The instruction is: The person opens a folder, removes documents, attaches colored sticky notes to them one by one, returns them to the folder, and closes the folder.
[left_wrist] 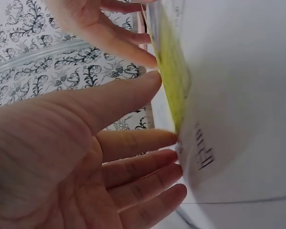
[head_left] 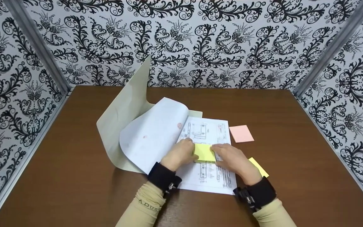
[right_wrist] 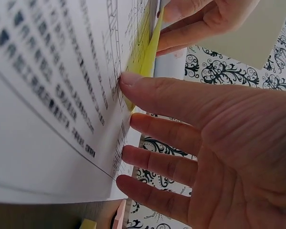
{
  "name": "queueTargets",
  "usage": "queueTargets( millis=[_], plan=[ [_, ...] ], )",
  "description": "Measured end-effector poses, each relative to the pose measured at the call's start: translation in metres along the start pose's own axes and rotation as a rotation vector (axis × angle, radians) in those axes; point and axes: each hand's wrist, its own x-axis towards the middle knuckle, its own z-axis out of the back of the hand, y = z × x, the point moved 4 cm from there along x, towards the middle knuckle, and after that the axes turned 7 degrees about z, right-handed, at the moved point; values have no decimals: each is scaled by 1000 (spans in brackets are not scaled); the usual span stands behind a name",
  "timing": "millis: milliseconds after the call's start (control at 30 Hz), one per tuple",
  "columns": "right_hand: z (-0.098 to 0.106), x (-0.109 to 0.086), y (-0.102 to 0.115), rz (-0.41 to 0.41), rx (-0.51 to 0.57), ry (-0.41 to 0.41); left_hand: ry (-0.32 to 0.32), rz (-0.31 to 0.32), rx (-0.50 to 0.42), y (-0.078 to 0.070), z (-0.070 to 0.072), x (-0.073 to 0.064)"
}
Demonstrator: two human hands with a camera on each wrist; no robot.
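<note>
A yellow sticky note [head_left: 204, 152] lies over a printed page with technical drawings [head_left: 214, 129], its near edge slightly raised. My left hand [head_left: 181, 153] is at the note's left side, thumb tip and index fingertip touching it near two corners. Across from it, my right hand [head_left: 232, 157] touches the right side with thumb and index finger. In the left wrist view, the left hand [left_wrist: 100, 157] has its fingers extended, their tips at the paper. The right wrist view has the right hand [right_wrist: 195, 138] with its thumb pressing the yellow note [right_wrist: 143, 62] and its other fingers spread.
The page belongs to a stack in a pale folder [head_left: 123, 107], whose cover stands raised at the left. A turned-over white sheet [head_left: 153, 135] curls beside it. A pink sticky note [head_left: 241, 133] and another yellow one [head_left: 259, 167] lie on the brown table [head_left: 295, 142].
</note>
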Motion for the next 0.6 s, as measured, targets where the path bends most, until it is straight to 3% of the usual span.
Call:
queueTargets(
  millis=[167, 267, 367, 467, 600],
  plan=[
    [-2, 0, 0, -12, 10, 6, -31, -100, -48, -3, 21, -14],
    [-3, 0, 1, -8, 7, 2, -51, -107, -96, 2, 37, -28],
    [-3, 0, 2, -1, -4, -3, -107, -83, -147, 17, 53, -43],
    [-3, 0, 1, 5, -23, -3, -236, -24, -124, 40, 68, -55],
    [-2, 0, 1, 15, -52, -2, -427, 86, 15, 75, 86, -68]
  ],
)
